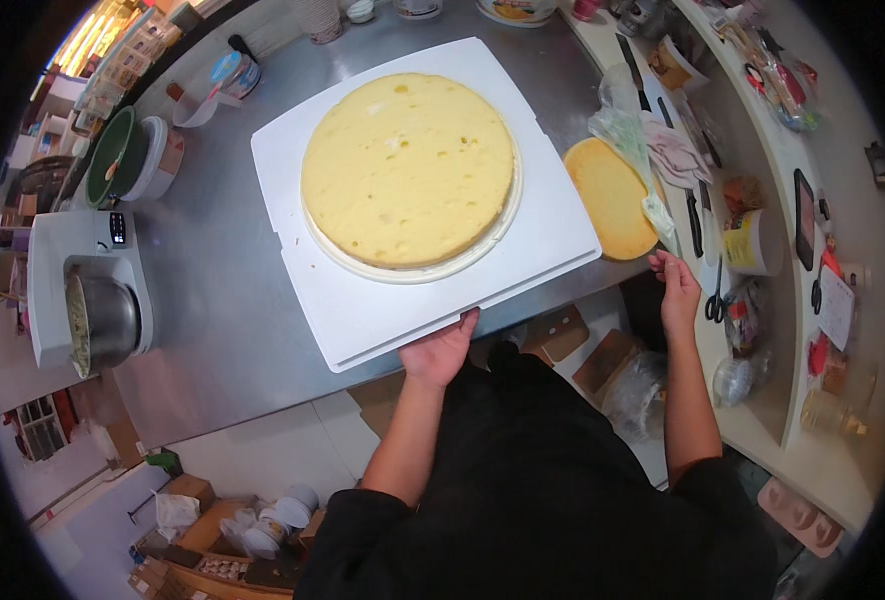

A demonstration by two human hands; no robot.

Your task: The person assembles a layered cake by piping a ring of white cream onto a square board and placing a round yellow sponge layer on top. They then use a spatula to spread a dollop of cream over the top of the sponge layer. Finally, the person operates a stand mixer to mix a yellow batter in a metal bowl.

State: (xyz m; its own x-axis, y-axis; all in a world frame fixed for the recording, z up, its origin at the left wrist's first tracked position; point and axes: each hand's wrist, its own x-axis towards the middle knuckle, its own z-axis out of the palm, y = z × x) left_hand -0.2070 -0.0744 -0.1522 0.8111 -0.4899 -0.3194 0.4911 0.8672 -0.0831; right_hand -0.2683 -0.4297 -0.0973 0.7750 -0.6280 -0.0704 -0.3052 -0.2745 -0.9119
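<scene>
My left hand (442, 351) supports a square white cake board (337, 319) from beneath its near edge, with the thumb at the rim. On the board lies a round yellow sponge cake layer (408, 169). A pale round layer (442, 275) shows under it; whether that is cream or a base is unclear. My right hand (675, 289) is off to the right with its fingers drawn together. Its fingertips are by the lower end of a clear piping bag (630, 142) and a second, browner sponge layer (611, 202). Whether they pinch anything is not visible.
A stand mixer (52, 285) with a steel bowl (112, 319) stands left on the metal table (209, 247). Farther back are a green bowl (116, 150) and tubs. Knives (694, 225), a pink cloth (675, 150) and scissors (716, 296) lie along the right shelf.
</scene>
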